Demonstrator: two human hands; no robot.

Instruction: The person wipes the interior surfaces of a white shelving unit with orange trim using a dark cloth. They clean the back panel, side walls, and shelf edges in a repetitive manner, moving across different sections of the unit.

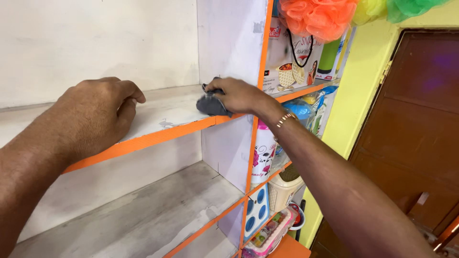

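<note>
The right hand (239, 95) is clenched around a crumpled grey cloth (210, 102), pressing it onto the white upper shelf (162, 112) at the shelf's right end, just beside the white upright divider (232, 43). The cloth sits at about 9 o'clock from the knuckles, touching the shelf's orange front edge (143, 141). A thin bracelet (284, 119) circles that wrist. The left hand (95, 117) rests on the same shelf, well apart from the cloth at its 9 o'clock; its fingers are curled loosely over the surface and grasp nothing. Below, at 6 o'clock, lies a second, greyer shelf (158, 210). At 3 o'clock past the divider, packaged goods (291, 62) fill 1 more compartment, orange mesh sponges (318, 16) hang at 1 o'clock, and a brown door (411, 134) stands farther right.
</note>
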